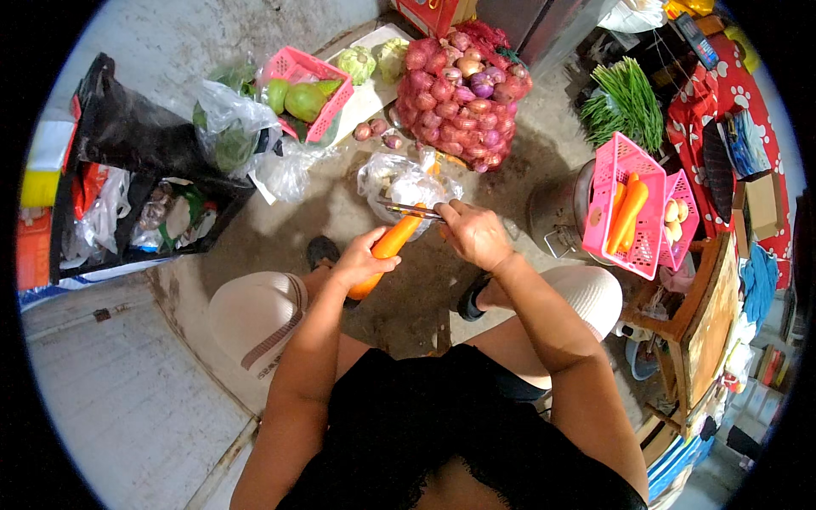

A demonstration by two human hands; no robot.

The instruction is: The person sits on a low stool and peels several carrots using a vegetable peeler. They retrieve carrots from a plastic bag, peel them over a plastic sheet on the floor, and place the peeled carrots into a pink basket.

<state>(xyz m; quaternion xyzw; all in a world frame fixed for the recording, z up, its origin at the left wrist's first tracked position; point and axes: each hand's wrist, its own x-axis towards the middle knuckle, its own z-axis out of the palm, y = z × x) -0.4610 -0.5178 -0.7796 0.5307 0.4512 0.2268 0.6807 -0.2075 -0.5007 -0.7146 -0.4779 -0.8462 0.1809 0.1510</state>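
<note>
My left hand (pixel 363 260) grips a large orange carrot (pixel 394 240) around its middle, its tip pointing up and to the right. A metal peeler (pixel 408 209) lies across the carrot's upper end, its handle end held in my right hand (pixel 475 234). Just beyond the carrot tip, a clear plastic bag (pixel 408 182) with pale contents rests on the floor. More carrots (pixel 628 213) lie in a pink plastic basket (pixel 593 220) at the right, on top of a metal pot or drum (pixel 558 204).
A red mesh sack of onions (pixel 459 102) stands ahead, with several loose onions (pixel 377 127) beside it. Cabbages (pixel 357 64) and a pink basket of green fruit (pixel 341 99) are at the back left. Green stalks (pixel 628 105) lie back right, near a wooden stool (pixel 704 319).
</note>
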